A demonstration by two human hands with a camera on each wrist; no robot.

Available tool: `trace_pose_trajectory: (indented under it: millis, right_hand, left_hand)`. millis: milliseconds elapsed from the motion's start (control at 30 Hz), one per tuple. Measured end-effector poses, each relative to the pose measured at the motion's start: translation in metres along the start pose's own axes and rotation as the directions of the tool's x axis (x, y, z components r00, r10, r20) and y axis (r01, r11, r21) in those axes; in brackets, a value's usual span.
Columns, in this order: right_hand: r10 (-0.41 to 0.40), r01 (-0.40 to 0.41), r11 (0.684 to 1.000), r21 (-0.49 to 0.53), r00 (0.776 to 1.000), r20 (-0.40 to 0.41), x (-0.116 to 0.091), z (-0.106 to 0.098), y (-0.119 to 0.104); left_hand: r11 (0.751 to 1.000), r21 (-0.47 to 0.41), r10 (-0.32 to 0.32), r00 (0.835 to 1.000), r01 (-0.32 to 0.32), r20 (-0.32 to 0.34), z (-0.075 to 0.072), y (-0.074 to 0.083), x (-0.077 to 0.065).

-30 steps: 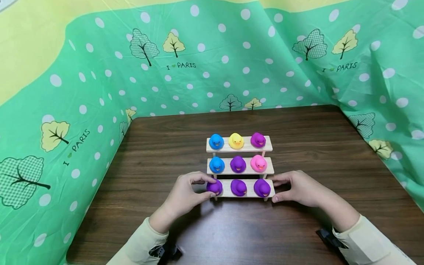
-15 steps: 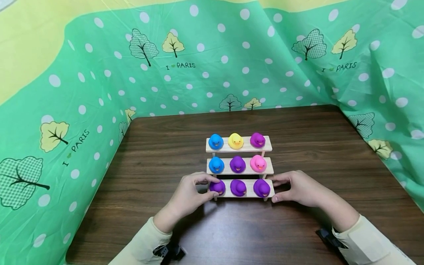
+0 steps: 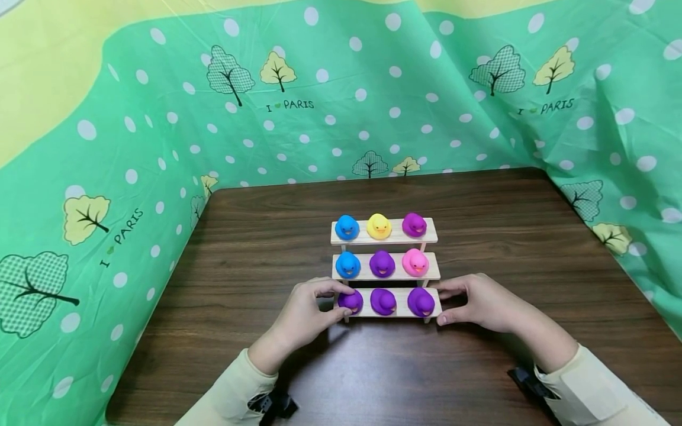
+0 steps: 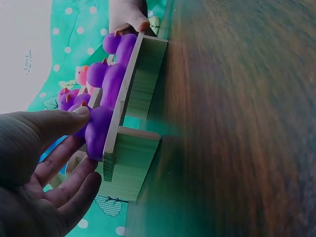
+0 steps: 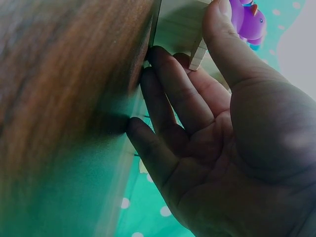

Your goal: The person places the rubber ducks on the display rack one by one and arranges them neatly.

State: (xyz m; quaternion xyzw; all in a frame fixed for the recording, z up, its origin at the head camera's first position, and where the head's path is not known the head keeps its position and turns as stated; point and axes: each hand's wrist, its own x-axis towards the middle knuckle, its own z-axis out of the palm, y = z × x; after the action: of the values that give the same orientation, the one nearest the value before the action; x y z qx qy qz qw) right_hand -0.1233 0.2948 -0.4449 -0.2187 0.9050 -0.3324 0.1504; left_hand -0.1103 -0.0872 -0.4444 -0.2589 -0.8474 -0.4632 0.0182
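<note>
A pale wooden three-tier stand (image 3: 402,303) bears rubber ducks on each step. At the left end of its lowest step, my left hand (image 3: 302,313) pinches a purple rubber duck (image 3: 351,300), thumb in front and forefinger behind. The left wrist view shows the thumb against the head of this duck (image 4: 100,129), which overlaps the step. Beside it on the same step sit a second purple duck (image 3: 383,302) and a third one (image 3: 421,302). My right hand (image 3: 483,305) grips the step's right end, with the thumb at the front edge and fingers behind.
The middle step carries a blue duck (image 3: 348,265), a purple one and a pink duck (image 3: 415,262). On top stand blue, yellow (image 3: 379,226) and purple ducks. The dark wooden table (image 3: 256,236) is bordered by a green dotted cloth (image 3: 298,112).
My left hand has shifted slightly right with the purple duck, bringing it farther onto the lowest step. The right hand keeps its place at the stand.
</note>
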Motion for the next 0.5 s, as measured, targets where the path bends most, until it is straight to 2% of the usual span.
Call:
trace_pose_trajectory:
  millis: [500]
  right_hand:
    - [0.012,-0.012,1.000,-0.003,1.000,-0.005,0.0003,-0.0002,-0.0004]
  left_hand:
    - [0.999,-0.011,-0.044,0.999,0.044,0.010,-0.0008,0.0006,0.0006]
